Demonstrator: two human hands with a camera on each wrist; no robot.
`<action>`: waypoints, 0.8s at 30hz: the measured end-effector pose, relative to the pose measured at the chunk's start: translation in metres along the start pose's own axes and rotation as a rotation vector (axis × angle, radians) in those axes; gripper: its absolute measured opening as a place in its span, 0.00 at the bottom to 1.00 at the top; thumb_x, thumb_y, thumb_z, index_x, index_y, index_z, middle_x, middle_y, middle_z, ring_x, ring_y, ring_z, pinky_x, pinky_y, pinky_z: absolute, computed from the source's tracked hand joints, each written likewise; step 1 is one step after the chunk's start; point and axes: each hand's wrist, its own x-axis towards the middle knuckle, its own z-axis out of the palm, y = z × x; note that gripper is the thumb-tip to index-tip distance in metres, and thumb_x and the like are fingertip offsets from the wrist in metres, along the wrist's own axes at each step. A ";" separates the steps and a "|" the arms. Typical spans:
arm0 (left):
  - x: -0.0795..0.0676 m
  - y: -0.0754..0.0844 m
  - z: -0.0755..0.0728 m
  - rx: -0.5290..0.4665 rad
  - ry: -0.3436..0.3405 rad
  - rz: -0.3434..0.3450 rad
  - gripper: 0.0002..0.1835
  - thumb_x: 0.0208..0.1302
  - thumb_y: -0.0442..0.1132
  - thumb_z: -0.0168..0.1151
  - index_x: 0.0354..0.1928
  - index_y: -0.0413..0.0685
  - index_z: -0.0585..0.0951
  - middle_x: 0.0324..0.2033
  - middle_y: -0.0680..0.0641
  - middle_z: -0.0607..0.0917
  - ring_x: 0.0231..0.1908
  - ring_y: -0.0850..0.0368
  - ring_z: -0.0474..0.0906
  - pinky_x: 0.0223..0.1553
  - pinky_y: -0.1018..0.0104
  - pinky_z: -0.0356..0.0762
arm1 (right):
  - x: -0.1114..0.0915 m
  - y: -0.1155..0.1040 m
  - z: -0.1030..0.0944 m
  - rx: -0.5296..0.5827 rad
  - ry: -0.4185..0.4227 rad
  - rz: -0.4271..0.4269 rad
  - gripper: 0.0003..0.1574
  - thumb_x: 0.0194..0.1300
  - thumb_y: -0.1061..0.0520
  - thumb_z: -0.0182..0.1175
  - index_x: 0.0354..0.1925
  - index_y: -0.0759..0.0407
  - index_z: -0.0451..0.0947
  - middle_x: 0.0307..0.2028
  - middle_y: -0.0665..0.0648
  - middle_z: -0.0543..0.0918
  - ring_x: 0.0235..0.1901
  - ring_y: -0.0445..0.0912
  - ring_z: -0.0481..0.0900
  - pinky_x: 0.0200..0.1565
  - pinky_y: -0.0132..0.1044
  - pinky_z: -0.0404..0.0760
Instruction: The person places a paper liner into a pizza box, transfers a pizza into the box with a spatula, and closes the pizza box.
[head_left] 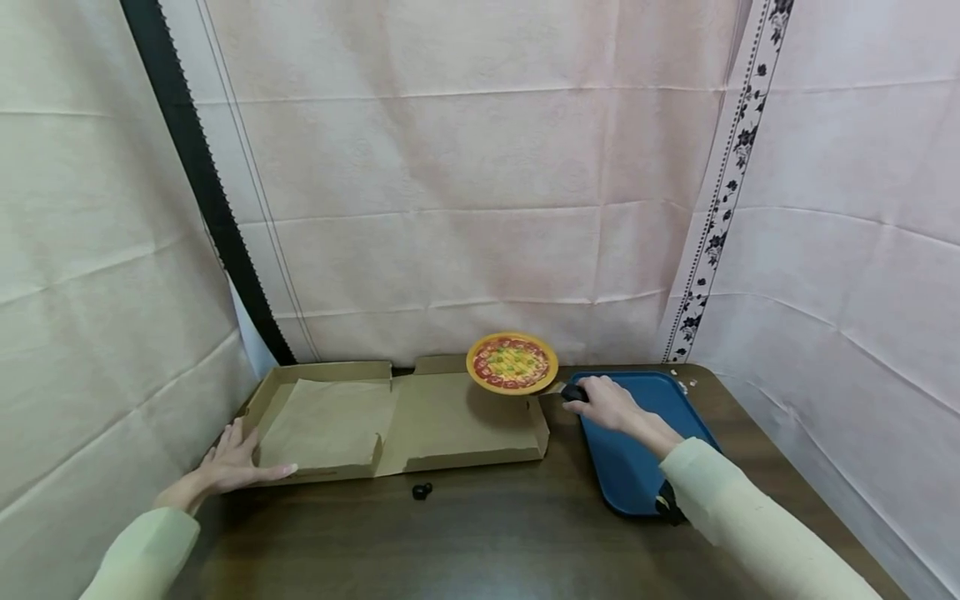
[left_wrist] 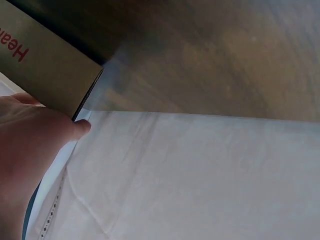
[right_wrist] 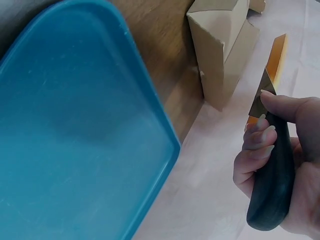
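My right hand [head_left: 611,404] grips the black handle [right_wrist: 272,185] of a pizza server, its metal blade [right_wrist: 260,97] under a toy pizza [head_left: 512,363] with a yellow rim. The pizza is held up over the right panel of an open cardboard pizza box [head_left: 450,421], casting a shadow on it. My left hand [head_left: 232,462], fingers spread, rests at the near left corner of the box. In the left wrist view, the thumb [left_wrist: 82,129] lies by the corner of the box wall, which bears red lettering; the other fingers are mostly hidden.
A blue tray [head_left: 630,467] lies on the brown table [head_left: 480,542] under my right forearm. A sheet of paper [head_left: 322,421] lines the box's left half. Near the box's front edge sits a small black object [head_left: 422,491]. Pale cloth [head_left: 465,167] hangs around the table.
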 end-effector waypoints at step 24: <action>-0.002 0.000 -0.003 -0.035 -0.044 0.008 0.63 0.54 0.66 0.63 0.70 0.21 0.46 0.68 0.18 0.29 0.68 0.20 0.25 0.61 0.22 0.30 | 0.011 -0.023 0.009 0.019 -0.020 -0.022 0.16 0.65 0.48 0.61 0.27 0.57 0.73 0.16 0.52 0.69 0.13 0.42 0.61 0.18 0.32 0.55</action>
